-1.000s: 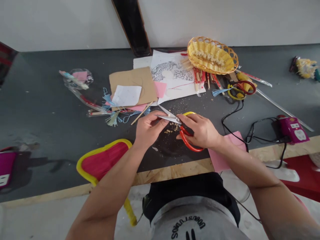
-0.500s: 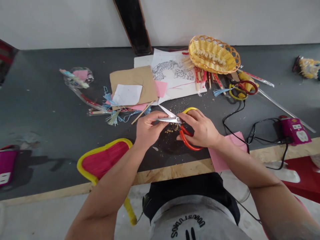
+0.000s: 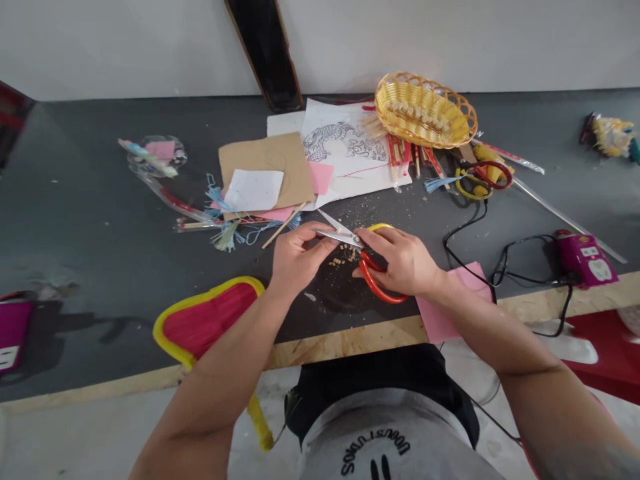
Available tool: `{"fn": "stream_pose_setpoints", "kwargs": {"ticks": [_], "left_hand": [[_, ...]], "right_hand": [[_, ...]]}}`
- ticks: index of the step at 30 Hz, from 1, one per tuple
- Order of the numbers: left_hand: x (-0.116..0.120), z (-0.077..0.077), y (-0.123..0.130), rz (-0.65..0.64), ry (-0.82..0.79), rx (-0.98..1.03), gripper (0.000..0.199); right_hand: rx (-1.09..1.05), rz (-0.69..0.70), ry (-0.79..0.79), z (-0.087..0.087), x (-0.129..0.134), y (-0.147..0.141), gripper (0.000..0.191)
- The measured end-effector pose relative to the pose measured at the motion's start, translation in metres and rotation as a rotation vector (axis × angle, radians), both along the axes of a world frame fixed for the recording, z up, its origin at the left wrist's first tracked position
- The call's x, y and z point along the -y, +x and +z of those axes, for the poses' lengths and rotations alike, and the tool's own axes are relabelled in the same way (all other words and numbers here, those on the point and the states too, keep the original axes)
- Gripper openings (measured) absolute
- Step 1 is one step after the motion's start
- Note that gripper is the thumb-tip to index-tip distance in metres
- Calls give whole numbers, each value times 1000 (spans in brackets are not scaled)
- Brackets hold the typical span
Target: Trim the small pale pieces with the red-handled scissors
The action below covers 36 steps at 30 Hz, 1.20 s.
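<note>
Gripping one pair of scissors (image 3: 356, 240) by the handles in right hand (image 3: 406, 261), blades spread toward left hand (image 3: 299, 260). In left: thumb and fingertips close together at blades; can't tell what, if anything, between. Clear gap from palm to palm. Below blades: clippings (image 3: 342, 261), too many to count. Just beyond left hand: one loose stick (image 3: 284, 226). Farther back: one brown card (image 3: 295, 150) under one white slip (image 3: 253, 189), one dragon drawing (image 3: 323, 141), one basket (image 3: 425, 110). Right of basket: one red-and-yellow pair (image 3: 505, 177). By left forearm: one red pad (image 3: 207, 320), yellow-rimmed.
</note>
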<state>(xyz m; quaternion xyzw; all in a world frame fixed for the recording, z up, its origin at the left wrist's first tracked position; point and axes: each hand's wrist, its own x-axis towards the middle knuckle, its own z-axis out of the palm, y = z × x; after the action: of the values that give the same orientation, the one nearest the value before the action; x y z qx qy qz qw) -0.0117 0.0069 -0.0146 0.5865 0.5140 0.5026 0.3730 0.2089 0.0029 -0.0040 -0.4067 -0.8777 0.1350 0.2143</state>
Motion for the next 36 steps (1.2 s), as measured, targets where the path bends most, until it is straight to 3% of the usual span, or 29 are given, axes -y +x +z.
{"fn": "stream_pose_setpoints", "kwargs": {"ticks": [5,13,23,29,36], "left_hand": [[0,-6,-1,28,-5,22,15],[1,3,-1,-15,10,-38,3],[-1,9,-1,-50,-44,-37,5],[0,5,-1,-57,-43,-14,7],[2,5,0,-15,-14,-65,11]], "right_hand": [[-61,7,-39,-1,-2,-2,56],[-52,6,-7,-2,-6,-2,67],[-74,39,-29,-3,-6,-2,64],[-36,27,-46,-1,-3,-1,60],[-8,-7,-35,2,1,-1,55]]}}
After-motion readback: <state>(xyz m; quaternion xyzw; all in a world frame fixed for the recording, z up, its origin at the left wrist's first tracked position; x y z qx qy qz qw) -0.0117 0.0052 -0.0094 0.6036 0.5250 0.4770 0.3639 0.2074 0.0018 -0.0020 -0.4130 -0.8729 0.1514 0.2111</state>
